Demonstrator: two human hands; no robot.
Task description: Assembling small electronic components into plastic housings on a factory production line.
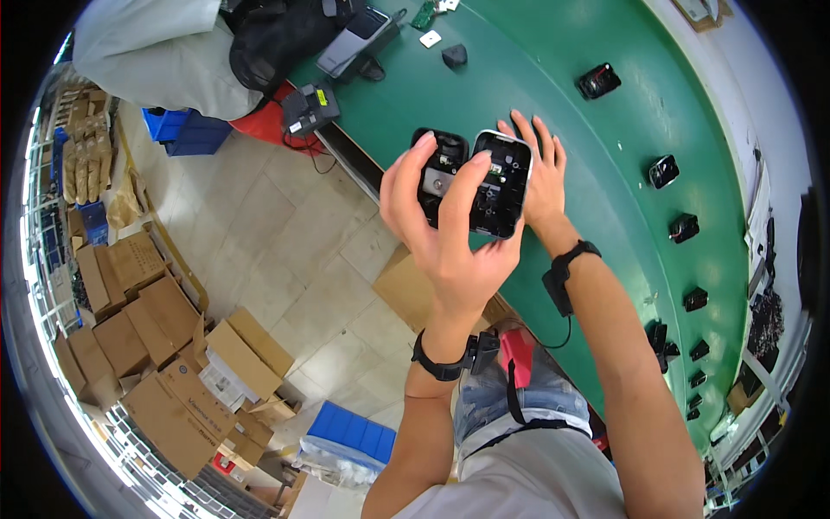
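Observation:
My left hand [454, 259] grips two open black plastic housings over the green table's near edge. The left housing [436, 183] shows a silver-grey plate inside. Beside it, the right housing [510, 186] has a pale rim and small parts inside. The fingertips of my left hand rest at their upper ends; the undersides are hidden. My right hand [545, 177] is just to the right, fingers stretched out and apart, holding nothing I can see. It is partly hidden by the right housing, and I cannot tell whether it touches that housing.
Black housings [664, 171] form a line along the green table [596, 147]. At the far left of the table are a grey device [356, 43], a black block [454, 56] and another person's grey clothing [156, 52]. Cardboard boxes [181, 406] and a blue bin [350, 432] stand lower left.

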